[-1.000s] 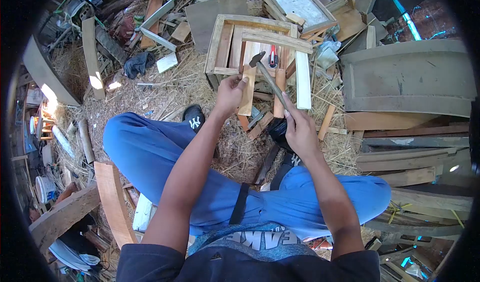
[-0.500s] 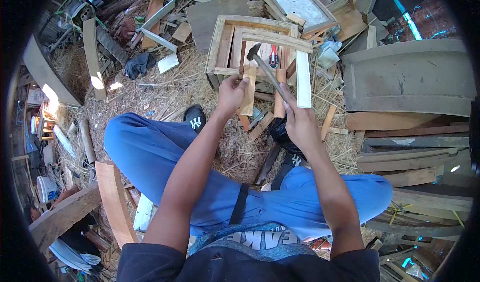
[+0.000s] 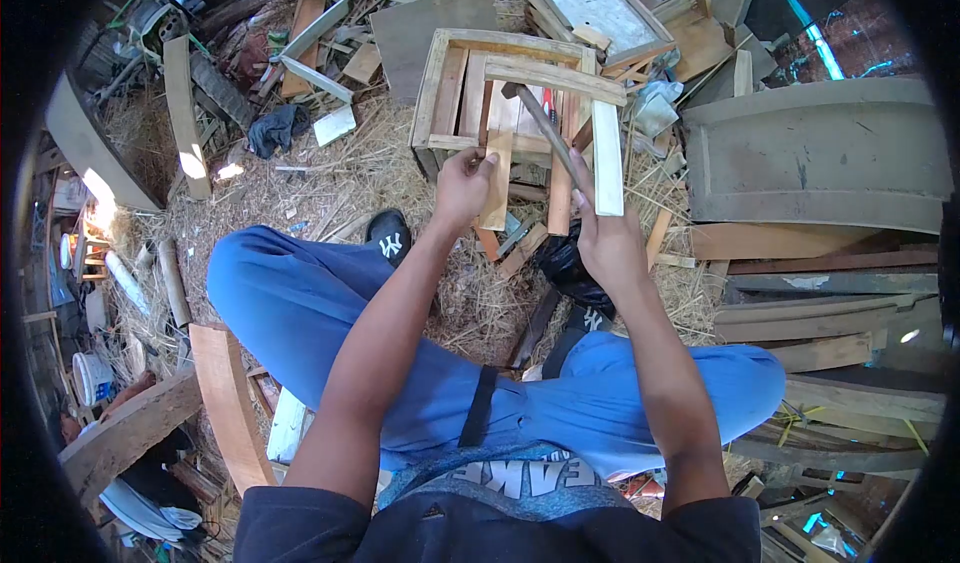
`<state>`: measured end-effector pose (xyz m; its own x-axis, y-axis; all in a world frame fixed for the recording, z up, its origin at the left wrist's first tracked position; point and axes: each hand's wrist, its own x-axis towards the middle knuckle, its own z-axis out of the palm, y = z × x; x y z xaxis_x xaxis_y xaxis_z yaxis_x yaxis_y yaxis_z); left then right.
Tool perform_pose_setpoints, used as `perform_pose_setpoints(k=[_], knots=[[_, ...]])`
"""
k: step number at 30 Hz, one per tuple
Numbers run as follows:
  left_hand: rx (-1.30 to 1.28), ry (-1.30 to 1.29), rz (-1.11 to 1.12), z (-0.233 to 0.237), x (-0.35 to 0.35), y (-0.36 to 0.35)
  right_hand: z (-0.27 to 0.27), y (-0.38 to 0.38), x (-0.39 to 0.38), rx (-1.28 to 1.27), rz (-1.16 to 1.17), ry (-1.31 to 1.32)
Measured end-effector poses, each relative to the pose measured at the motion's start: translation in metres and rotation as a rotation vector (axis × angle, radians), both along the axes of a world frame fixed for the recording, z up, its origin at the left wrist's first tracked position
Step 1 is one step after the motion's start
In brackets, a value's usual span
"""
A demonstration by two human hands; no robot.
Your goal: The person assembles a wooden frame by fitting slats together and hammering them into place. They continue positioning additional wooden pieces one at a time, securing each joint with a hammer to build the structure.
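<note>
Straw ground (image 3: 330,178): dry yellow straw with many offcuts of wood on it; the person sits here with legs crossed.
Wooden frame (image 3: 440,83): an open box of pale, rough boards. It lies on the straw just beyond the person's knees, and one loose board (image 3: 555,80) lies across its top.
Slat (image 3: 497,188): a short, narrow, light-brown piece. It stands nearly upright against the near side of the frame, between the two hands.
Hammer (image 3: 545,128): thin grey handle and dark metal head. It is tilted, with the head up over the frame, just under the loose board, and the handle end in the right hand.
Left hand (image 3: 462,188): closed on the slat, thumb on its face, near its upper end.
Right hand (image 3: 607,243): closed around the lower end of the hammer handle, beside a white board (image 3: 606,158) of the frame.
Change, hammer: one second ago the head was lower, close over the top of the slat; now it is raised and farther away, above the frame.
Change, right hand: it has moved a little up toward the frame.
Change, left hand and slat: same place as before.
</note>
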<state>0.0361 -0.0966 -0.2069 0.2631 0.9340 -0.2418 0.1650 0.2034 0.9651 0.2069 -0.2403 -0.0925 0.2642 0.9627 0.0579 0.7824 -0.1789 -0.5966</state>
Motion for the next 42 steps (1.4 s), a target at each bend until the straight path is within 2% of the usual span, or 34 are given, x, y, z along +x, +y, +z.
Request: perform_pose_setpoints(k=[6, 8, 9, 11, 15, 17, 21, 23, 26, 29, 36, 39, 41, 42], knots=[[0.062, 0.067, -0.008, 0.008, -0.002, 0.001, 0.015, 0.005, 0.0, -0.14, 0.057, -0.045], [0.04, 0.091, -0.028, 0.01, -0.002, 0.0, 0.003, 0.002, 0.0, 0.075, 0.058, -0.022], [0.036, 0.09, -0.028, 0.008, -0.002, -0.001, 0.003, 0.001, 0.001, 0.071, 0.058, -0.023], [0.013, 0.03, -0.033, 0.007, -0.002, 0.001, 0.004, 0.001, 0.004, -0.113, 0.079, -0.099], [0.072, 0.083, -0.033, 0.004, -0.004, 0.0, 0.008, -0.002, 0.0, -0.046, 0.039, 0.016], [0.015, 0.05, -0.028, 0.013, -0.002, -0.001, 0.009, -0.004, -0.002, -0.19, 0.045, -0.121], [0.015, 0.037, -0.03, -0.002, -0.003, 0.003, 0.002, -0.004, -0.001, -0.144, 0.055, -0.099], [0.033, 0.05, -0.012, -0.005, -0.002, 0.003, -0.008, -0.008, -0.002, 0.046, 0.076, -0.1], [-0.024, 0.052, -0.035, 0.004, -0.002, 0.002, -0.008, -0.008, -0.003, -0.098, 0.106, -0.156], [0.054, 0.051, -0.02, 0.011, -0.003, -0.002, -0.015, -0.013, -0.004, 0.052, 0.089, -0.111], [-0.034, 0.009, -0.039, 0.005, -0.003, 0.003, -0.028, -0.015, -0.003, -0.056, 0.076, -0.143], [0.085, 0.079, -0.007, 0.005, -0.002, 0.002, -0.03, -0.019, -0.004, 0.079, 0.071, -0.115], [-0.079, 0.065, -0.041, 0.016, -0.003, 0.001, -0.027, -0.017, -0.005, -0.071, 0.09, -0.185], [-0.072, 0.065, -0.042, 0.016, -0.001, 0.003, -0.026, -0.015, -0.004, -0.064, 0.088, -0.186]])
